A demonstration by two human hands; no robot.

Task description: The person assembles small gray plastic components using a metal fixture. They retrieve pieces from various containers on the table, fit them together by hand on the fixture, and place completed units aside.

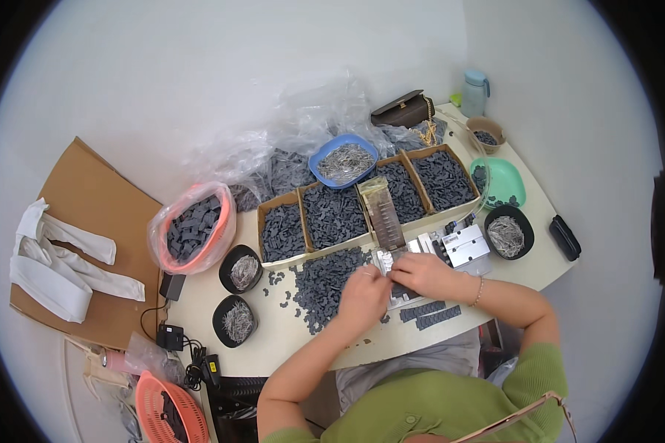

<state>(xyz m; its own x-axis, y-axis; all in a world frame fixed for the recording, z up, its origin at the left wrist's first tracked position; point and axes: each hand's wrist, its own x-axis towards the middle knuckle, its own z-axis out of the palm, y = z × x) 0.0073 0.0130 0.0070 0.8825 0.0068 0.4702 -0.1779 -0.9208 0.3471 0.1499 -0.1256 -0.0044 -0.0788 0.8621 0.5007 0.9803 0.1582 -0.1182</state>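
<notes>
My left hand [363, 297] is at the front left of a small metal fixture [463, 246], its fingers bent together at the fixture's end. Close beside it, my right hand [424, 275] reaches in from the right, fingertips pressed together over the same spot. Whatever either hand pinches is hidden by the fingers. A clear plastic guide block [383, 214] stands upright just behind the hands. Left of my left hand spreads a loose heap of small dark grey plastic pieces [324, 284]. Joined strips of such pieces [437, 317] lie in front of the fixture, below my right hand.
Behind stands a divided cardboard tray [300, 259] of grey pieces. Black bowls of metal pins [238, 322] [507, 235] flank the work. A blue bowl [315, 156], a green tray [516, 181] and an orange basket [225, 234] sit around. A black case [564, 238] lies by the right edge.
</notes>
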